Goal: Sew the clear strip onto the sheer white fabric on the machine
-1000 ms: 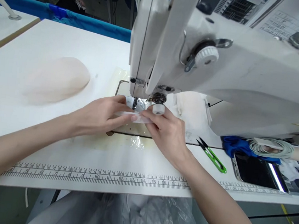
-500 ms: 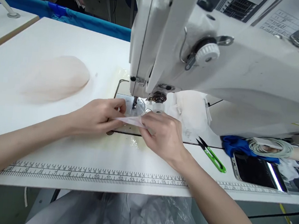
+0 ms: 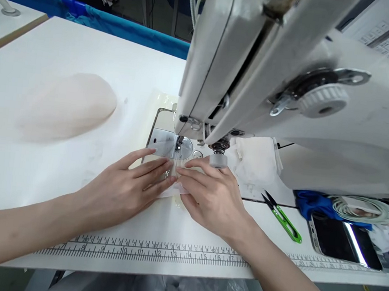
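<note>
A small piece of thin, sheer white fabric (image 3: pixel 173 191) lies just in front of the sewing machine's presser foot (image 3: pixel 179 145), mostly hidden by my hands. My left hand (image 3: pixel 129 192) rests on its left side, open, with the fingers stretched out flat. On the right side, my right hand (image 3: pixel 212 193) is open too, its extended fingers pressing the fabric and its thumb near the front edge. My fingertips almost meet close to the foot. The white sewing machine (image 3: pixel 217 64) stands over them, above the metal needle plate (image 3: pixel 162 140).
A pale sheer fabric piece (image 3: pixel 77 103) lies on the left of the white table. White folded fabric (image 3: pixel 257 157) sits under the machine arm. Green thread snips (image 3: pixel 285 222), a phone (image 3: pixel 346 242) and a coiled cable (image 3: pixel 358 210) are at right. A printed ruler (image 3: pixel 155 255) runs along the front edge.
My hands have gone from holding the fabric raised between closed fingers to lying flat on it with fingers extended. The camera view has shifted, so the machine looks larger and closer.
</note>
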The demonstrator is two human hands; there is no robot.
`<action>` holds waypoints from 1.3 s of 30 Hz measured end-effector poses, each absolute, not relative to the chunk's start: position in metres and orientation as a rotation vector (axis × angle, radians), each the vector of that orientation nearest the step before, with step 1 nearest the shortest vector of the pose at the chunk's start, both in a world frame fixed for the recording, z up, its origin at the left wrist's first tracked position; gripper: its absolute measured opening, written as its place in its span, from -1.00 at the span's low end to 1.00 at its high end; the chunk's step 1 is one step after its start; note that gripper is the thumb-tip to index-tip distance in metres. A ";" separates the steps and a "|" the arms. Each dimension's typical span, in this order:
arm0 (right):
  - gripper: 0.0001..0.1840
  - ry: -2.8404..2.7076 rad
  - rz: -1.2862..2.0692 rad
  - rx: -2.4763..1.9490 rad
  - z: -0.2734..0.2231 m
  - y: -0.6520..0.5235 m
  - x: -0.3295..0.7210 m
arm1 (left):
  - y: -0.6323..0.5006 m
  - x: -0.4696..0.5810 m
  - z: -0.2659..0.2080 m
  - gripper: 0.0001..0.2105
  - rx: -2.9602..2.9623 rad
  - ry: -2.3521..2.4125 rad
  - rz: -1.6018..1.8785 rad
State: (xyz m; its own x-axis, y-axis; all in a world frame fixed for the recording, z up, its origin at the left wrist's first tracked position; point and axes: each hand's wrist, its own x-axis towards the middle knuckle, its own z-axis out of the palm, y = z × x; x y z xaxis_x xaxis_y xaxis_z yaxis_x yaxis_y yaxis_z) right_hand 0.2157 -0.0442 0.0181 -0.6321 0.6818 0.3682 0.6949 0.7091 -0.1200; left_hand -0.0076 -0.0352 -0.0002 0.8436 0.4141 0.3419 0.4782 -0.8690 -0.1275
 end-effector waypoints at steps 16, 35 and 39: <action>-0.75 -2.495 -0.204 -1.145 0.006 -0.031 0.216 | -0.009 -0.006 -0.010 -0.66 -2.829 -0.783 -0.534; -0.80 -2.271 0.015 -1.125 -0.008 -0.024 0.218 | -0.002 -0.001 0.001 -0.67 -2.996 -1.139 -0.598; -0.76 -2.221 0.111 -1.142 -0.005 -0.025 0.218 | 0.005 -0.003 0.001 -0.69 -3.058 -1.080 -0.600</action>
